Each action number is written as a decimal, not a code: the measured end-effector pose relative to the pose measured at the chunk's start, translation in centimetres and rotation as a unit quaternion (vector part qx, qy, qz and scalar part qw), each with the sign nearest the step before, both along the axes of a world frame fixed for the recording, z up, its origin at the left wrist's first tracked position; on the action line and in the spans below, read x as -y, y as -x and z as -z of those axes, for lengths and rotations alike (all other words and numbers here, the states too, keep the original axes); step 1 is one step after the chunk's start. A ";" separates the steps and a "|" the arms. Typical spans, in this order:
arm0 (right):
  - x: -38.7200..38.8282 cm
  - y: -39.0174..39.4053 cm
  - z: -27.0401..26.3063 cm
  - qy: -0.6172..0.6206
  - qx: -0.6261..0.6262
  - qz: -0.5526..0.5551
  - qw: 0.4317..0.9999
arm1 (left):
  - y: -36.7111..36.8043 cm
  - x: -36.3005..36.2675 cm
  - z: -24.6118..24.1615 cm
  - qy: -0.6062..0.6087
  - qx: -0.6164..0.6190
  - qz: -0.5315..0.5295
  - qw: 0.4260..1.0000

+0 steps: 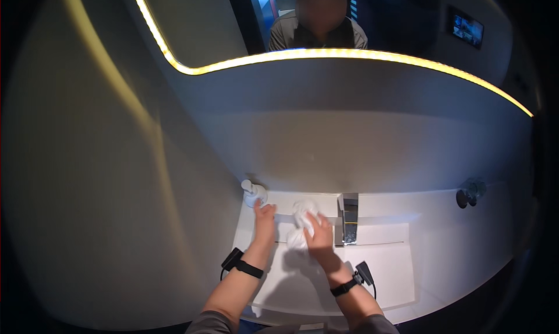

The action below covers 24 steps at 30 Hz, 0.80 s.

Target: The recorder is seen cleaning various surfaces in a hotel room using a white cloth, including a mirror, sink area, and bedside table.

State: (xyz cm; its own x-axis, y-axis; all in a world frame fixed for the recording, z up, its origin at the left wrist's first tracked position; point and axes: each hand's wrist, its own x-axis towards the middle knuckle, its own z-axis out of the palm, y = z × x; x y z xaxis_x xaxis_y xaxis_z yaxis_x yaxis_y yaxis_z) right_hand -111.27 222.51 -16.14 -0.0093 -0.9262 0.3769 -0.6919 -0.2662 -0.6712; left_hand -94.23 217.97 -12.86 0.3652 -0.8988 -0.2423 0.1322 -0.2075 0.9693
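Note:
Over the left part of a white washbasin (371,273), my right hand (321,233) grips a crumpled white cloth or wad of paper (301,222), which hangs down below the fingers. My left hand (264,212) is at the basin's back left corner, its fingers apart, close in front of a white pump bottle (254,195). Whether a fingertip touches the bottle cannot be told. A shiny metal faucet (350,220) stands just right of the cloth, over the basin. Both wrists wear black straps with small black devices.
A wall (109,203) rises close on the left. Above the back wall is a mirror edged by a lit strip (305,54), reflecting a person and a screen. Small dark and greenish glass-like items (471,193) stand on the ledge at the back right.

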 end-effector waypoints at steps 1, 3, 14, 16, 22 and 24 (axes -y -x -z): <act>2.1 -0.5 -0.4 -0.044 -0.036 0.046 0.997 | -2.5 0.9 -0.6 -0.020 -0.071 -0.058 0.996; 5.2 -1.6 1.4 -0.144 -0.134 0.115 0.974 | -6.1 2.7 -0.8 -0.023 -0.177 -0.093 0.980; 10.6 -15.4 7.6 -0.136 -0.268 -0.059 0.952 | -8.1 5.5 -8.5 0.050 -0.353 0.054 0.933; 10.8 -17.1 4.9 -0.150 -0.266 -0.165 0.938 | -8.7 5.5 -9.4 0.102 -0.273 0.083 0.953; -1.2 -17.7 8.0 -0.199 -0.215 -0.444 0.847 | -8.9 5.9 -6.1 0.043 -0.229 0.068 0.970; -7.5 -17.4 7.7 -0.235 -0.191 -0.527 0.794 | -8.6 6.0 -5.3 -0.001 -0.198 0.032 0.980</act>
State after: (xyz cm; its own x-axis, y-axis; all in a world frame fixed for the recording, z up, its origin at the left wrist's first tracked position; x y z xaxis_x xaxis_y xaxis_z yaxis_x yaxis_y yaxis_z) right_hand -93.89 230.04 -23.84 0.8964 -0.3827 -0.2239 -0.4280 -0.6154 -0.6619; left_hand -85.61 211.97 -7.56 0.1857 -0.9163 -0.3549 0.4839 -0.2291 0.8446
